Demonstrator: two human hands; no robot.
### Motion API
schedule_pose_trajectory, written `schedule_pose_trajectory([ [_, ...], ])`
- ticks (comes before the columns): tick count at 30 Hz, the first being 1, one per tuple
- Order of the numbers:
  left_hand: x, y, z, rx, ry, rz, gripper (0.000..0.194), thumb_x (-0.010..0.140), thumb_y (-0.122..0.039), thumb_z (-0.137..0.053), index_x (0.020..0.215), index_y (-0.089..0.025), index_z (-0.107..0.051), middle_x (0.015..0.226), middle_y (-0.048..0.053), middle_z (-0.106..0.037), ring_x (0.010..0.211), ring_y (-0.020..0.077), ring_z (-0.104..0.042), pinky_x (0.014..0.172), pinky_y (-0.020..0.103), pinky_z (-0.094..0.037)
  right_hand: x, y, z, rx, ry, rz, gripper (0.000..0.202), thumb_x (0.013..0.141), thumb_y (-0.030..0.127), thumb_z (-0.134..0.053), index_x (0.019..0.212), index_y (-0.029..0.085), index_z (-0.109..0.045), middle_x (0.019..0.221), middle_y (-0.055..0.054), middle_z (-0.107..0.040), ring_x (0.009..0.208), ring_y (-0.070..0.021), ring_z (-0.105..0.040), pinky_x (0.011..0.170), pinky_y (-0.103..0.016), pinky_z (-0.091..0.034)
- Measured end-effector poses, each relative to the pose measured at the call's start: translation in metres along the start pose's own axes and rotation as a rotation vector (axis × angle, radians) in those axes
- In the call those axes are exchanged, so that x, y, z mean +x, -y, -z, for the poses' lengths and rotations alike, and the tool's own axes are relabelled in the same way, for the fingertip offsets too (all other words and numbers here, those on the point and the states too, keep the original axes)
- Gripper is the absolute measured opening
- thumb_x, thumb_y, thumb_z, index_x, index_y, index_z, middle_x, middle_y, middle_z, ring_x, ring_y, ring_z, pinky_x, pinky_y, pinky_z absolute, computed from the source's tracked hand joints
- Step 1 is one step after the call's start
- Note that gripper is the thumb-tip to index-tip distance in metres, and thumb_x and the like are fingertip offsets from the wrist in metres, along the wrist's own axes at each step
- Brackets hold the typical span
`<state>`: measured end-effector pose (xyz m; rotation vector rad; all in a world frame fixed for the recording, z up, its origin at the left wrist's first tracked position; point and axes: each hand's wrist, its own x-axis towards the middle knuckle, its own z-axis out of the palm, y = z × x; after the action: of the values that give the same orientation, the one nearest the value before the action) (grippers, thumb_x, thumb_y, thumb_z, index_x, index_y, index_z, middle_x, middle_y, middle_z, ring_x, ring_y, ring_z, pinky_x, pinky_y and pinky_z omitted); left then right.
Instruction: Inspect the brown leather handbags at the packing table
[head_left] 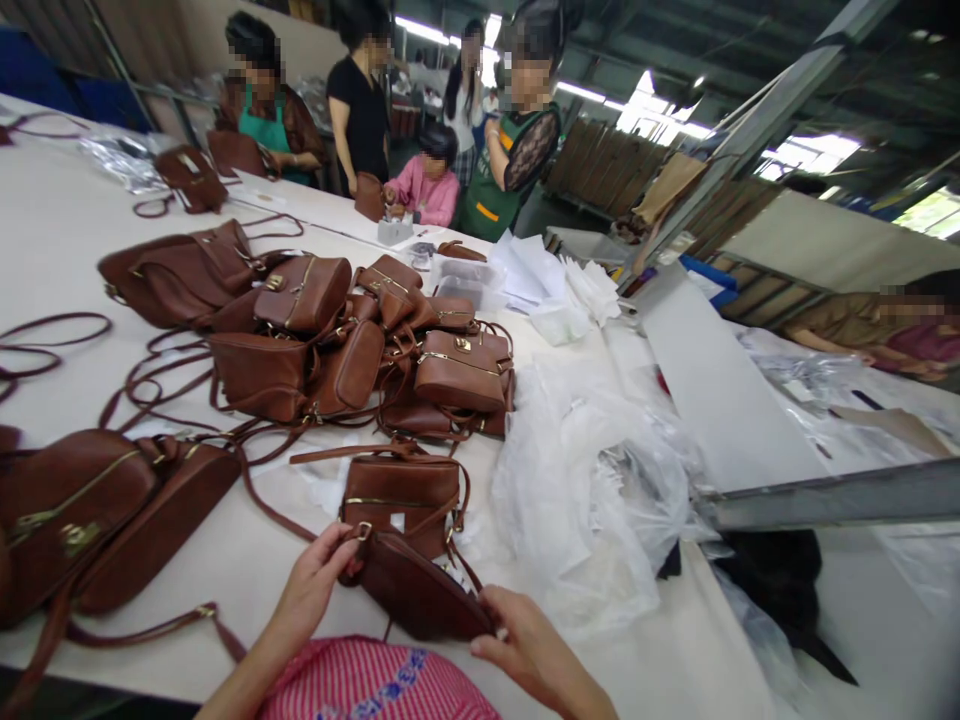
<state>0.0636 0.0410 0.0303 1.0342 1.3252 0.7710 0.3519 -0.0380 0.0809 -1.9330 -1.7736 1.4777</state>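
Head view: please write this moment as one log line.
left hand: holds small brown bag at strap ring | right hand: grips its lower end | beyond: brown bag pile | right: clear plastic bags

My one head camera looks forward and down from close above the white table (67,230), across to far co-workers (517,150).

A brown bag with a gold zip (401,492) stands just beyond the fingers. Farther out lies a heap of brown bags (352,345), their straps trailing over the white table (52,230). Left of the fingers rest two larger bags (97,510). To their right sits a pile of clear plastic bags (592,490), then white paper sheets (540,275) beyond. Several people (450,130) stand at the table's far end, well apart from the fingers
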Motion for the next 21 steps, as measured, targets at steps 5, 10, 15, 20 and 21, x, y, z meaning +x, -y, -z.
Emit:
schedule_pose_trajectory([
  [5, 0.000, 0.010, 0.009, 0.284, -0.071, -0.101, 0.046, 0.081, -0.058, -0.053, 0.104, -0.019, -0.064, 0.092, 0.007, -0.071, 0.088, 0.0284, -0.066, 0.083, 0.042, -0.053, -0.008, -0.015, -0.004, 0.078, -0.181, 0.011, 0.007, 0.077, 0.024, -0.057, 0.079, 0.021, -0.051, 0.067, 0.004, -0.047, 0.066, -0.0169, -0.047, 0.064, -0.030, -0.031],
  [10, -0.005, -0.017, -0.016, 0.923, 0.116, -0.862, 0.053, 0.092, -0.019, -0.043, 0.144, -0.028, -0.041, 0.151, 0.010, -0.047, 0.136, 0.0319, -0.044, 0.114, 0.056, -0.031, -0.011, -0.006, -0.002, 0.223, -0.169, 0.116, 0.024, 0.073, 0.021, -0.055, 0.096, 0.021, -0.063, 0.074, 0.002, -0.059, 0.074, -0.0175, -0.056, 0.070, -0.030, -0.040],
  [15, -0.013, -0.041, -0.057, 1.230, 0.550, -1.009, 0.038, 0.088, -0.006, -0.053, 0.122, -0.023, -0.057, 0.105, 0.002, -0.073, 0.087, 0.0226, -0.065, 0.082, 0.041, -0.045, -0.012, -0.015, -0.006, 0.453, -0.004, -0.055, 0.041, 0.066, 0.025, -0.048, 0.106, 0.021, -0.051, 0.063, 0.005, -0.061, 0.050, -0.0145, -0.057, 0.045, -0.023, -0.040],
  [20, -0.014, -0.030, -0.078, 1.210, 0.553, -0.965, 0.032, 0.084, -0.007, -0.061, 0.113, -0.021, -0.060, 0.100, 0.003, -0.071, 0.083, 0.0236, -0.063, 0.070, 0.038, -0.041, -0.002, 0.012, -0.018, 0.620, -0.194, -0.149, 0.025, 0.068, 0.035, -0.050, 0.089, 0.025, -0.040, 0.056, 0.009, -0.056, 0.039, -0.0132, -0.051, 0.035, -0.021, -0.032],
  [21, -0.013, -0.027, -0.080, 1.173, 0.554, -0.959, 0.023, 0.085, -0.008, -0.060, 0.105, -0.020, -0.062, 0.096, 0.003, -0.070, 0.081, 0.0234, -0.062, 0.069, 0.038, -0.041, 0.000, 0.024, -0.020, 0.585, -0.237, -0.086, 0.020, 0.072, 0.033, -0.049, 0.087, 0.025, -0.041, 0.056, 0.008, -0.055, 0.040, -0.0134, -0.051, 0.039, -0.023, -0.036],
])
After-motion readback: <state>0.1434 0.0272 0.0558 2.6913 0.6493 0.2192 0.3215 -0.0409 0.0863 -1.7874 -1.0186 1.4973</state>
